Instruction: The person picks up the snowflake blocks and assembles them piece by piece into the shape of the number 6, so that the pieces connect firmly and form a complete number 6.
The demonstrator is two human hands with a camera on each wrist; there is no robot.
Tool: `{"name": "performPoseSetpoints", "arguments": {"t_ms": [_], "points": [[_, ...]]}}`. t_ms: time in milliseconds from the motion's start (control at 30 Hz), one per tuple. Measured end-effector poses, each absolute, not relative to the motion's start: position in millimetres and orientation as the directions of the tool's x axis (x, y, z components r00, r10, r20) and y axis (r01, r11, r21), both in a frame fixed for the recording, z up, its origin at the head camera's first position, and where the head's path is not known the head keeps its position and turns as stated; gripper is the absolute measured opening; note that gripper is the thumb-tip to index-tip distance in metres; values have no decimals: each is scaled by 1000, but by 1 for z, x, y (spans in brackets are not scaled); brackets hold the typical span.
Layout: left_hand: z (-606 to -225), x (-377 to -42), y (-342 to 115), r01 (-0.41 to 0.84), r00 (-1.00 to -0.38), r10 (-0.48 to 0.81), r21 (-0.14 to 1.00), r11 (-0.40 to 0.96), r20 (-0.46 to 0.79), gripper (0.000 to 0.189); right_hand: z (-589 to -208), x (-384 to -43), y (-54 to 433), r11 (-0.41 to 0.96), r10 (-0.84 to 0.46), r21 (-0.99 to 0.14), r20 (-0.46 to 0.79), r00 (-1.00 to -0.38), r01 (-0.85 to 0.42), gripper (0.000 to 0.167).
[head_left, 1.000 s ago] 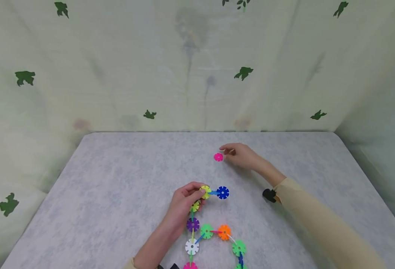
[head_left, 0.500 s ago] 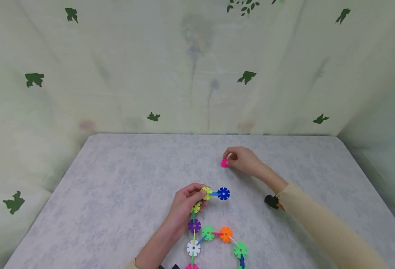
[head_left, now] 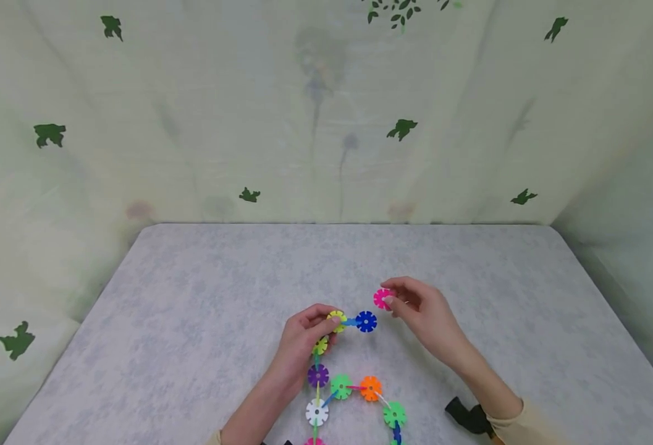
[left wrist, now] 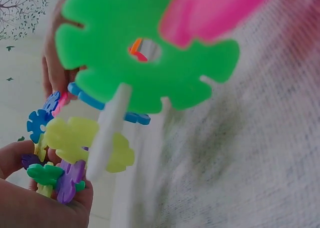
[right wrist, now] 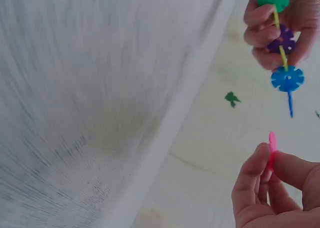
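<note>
My left hand (head_left: 298, 346) grips a chain of notched plastic snowflake discs by a yellow disc (head_left: 337, 316), thumb on its face. From that yellow piece a light-blue disc seen edge-on (head_left: 351, 322) and a dark-blue disc (head_left: 366, 321) stick out to the right. My right hand (head_left: 432, 318) pinches a pink disc (head_left: 380, 299) between thumb and fingertips, just beyond the dark-blue one. In the right wrist view a narrow gap separates the pink disc (right wrist: 272, 150) from the chain's blue end piece (right wrist: 291, 105). A large green disc (left wrist: 100, 42) fills much of the left wrist view.
More of the chain trails toward the near edge: purple (head_left: 318, 376), white (head_left: 317, 412), green (head_left: 340, 387) and orange (head_left: 370, 389) discs, joined by edge-on pieces. A grey cloth-covered table (head_left: 204, 284) lies beneath. Behind it hangs a pale curtain (head_left: 193, 123) with green leaf shapes.
My right hand has taken the pink disc at the table's far part and brought it nearer, beside the dark-blue disc. My left hand and the chain have hardly moved.
</note>
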State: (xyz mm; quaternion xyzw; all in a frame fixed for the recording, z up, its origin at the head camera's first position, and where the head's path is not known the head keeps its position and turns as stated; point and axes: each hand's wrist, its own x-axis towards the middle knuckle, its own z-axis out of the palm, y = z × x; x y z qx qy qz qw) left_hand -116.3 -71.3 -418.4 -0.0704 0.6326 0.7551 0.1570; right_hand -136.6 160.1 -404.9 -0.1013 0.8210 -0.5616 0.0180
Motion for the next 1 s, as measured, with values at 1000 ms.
{"name": "performPoseSetpoints", "arguments": {"t_ms": [1000], "points": [[-421,-116,-70,-290,-940,214,953,-92,-265,29,-414,-102,154,201,-130,-965,145,-981,-169,16]]}}
